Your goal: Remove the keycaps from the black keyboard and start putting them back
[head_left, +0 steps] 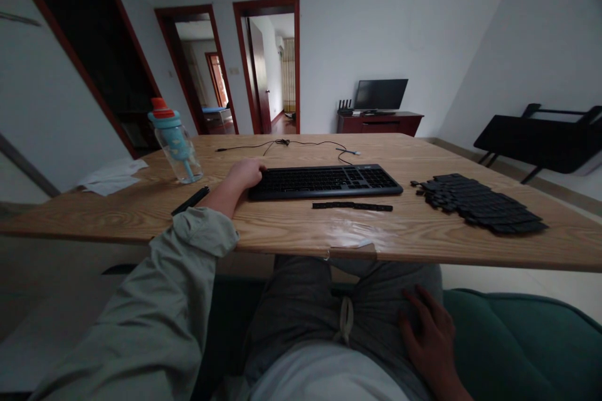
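A black keyboard (324, 181) lies on the wooden table (291, 225), its cable (291, 144) trailing away behind it. My left hand (245, 173) rests at the keyboard's left end, fingers curled against its edge. A strip of black keycaps (352, 205) lies just in front of the keyboard. To the right sits a heap of several loose black keycaps (480, 203). My right hand (430, 332) lies flat on my lap below the table edge, fingers apart, holding nothing.
A clear water bottle (175, 141) with blue and orange lid stands at the left, white paper (111, 176) beyond it. A black pen-like tool (190, 200) lies by my left forearm. A monitor on a cabinet (380, 96) and open doorways are behind.
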Demonstrator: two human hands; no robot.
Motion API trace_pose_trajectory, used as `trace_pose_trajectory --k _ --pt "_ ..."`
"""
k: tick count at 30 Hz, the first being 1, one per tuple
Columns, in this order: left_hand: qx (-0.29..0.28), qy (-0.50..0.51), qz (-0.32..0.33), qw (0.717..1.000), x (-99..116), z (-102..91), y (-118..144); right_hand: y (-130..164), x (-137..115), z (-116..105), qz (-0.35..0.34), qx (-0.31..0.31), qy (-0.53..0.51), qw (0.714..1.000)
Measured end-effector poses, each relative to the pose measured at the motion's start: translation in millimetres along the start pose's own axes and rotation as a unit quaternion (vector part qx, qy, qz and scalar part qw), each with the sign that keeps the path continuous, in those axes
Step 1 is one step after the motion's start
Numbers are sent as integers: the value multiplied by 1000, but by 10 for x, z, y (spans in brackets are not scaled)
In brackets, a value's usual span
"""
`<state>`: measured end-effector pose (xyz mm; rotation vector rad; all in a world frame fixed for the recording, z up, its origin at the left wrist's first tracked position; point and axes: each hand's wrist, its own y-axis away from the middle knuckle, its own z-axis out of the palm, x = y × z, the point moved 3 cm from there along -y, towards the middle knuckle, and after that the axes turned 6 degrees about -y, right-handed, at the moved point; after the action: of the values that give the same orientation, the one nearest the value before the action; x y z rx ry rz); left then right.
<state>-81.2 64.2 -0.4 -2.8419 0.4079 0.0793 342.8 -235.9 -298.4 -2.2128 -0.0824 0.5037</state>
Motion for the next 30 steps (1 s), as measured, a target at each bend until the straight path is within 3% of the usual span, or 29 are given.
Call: trace_pose_trajectory --k 6,10,13,15,19,22,25,30 --pt "-12 -19 -3 1000 45 -5 16 8 9 9 6 -5 -9 1000" --pt "10 -34 8 999 73 -47 60 2 -5 4 3 0 -2 1000" --pt "57 -14 48 997 198 -128 119 4 0 7 7 -1 -3 1000" --pt "80 38 109 990 400 -205 193 7 6 10 10 -5 -5 1000" --pt "26 171 238 956 956 -320 405 4 -4 5 10 -5 -5 1000" --pt "-10 179 293 939 1255 -339 514 -8 -21 -6 6 -3 -1 1000" --pt "-35 158 315 935 1361 -286 526 -12 -22 -9 0 -4 2 1000" --pt "-71 182 325 925 1347 -208 481 -1 -6 0 1 -4 2 1000"
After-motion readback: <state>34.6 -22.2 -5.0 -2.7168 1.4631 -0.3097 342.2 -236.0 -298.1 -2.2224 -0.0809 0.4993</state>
